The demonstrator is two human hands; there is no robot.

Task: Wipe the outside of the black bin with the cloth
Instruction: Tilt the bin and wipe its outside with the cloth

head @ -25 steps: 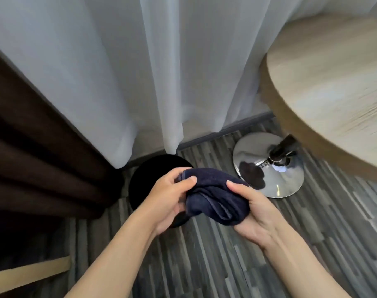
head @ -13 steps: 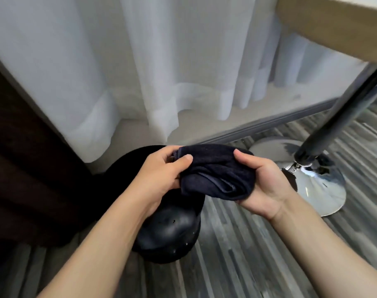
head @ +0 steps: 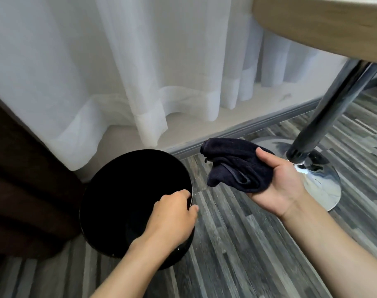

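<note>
Standing on the grey wood-plank floor (head: 258, 244), the round, glossy black plastic bin (head: 118, 190) sat low and left of centre, its open mouth tipped toward the camera and its inside dark. The left hand (head: 170, 220) was closed on the near right part of the bin's rim, fingers curled over the edge into the opening and the thumb pressed against the outer wall. The bin's far side lay just beside the hem of the sheer white curtain (head: 127, 78), and its left side was close to the dark brown drape (head: 26, 190).

The folded dark navy terry cloth (head: 235, 166) was up and to the right of the bin, clear of it and not touching it. The right hand (head: 278, 183) held the cloth with the palm turned upward, the thumb laid over the cloth's right end and the fingers underneath it, so the loose folds spilled leftward past the fingertips toward the bin. Between the two hands showed a strip of bare floor.

Behind the right hand stood the polished chrome disc base (head: 325, 190) and the dark slanted metal post (head: 325, 112) of the round light-wood desk (head: 316, 22), whose edge filled the upper right corner. A grey skirting strip (head: 247, 127) ran along the floor below the curtain.
</note>
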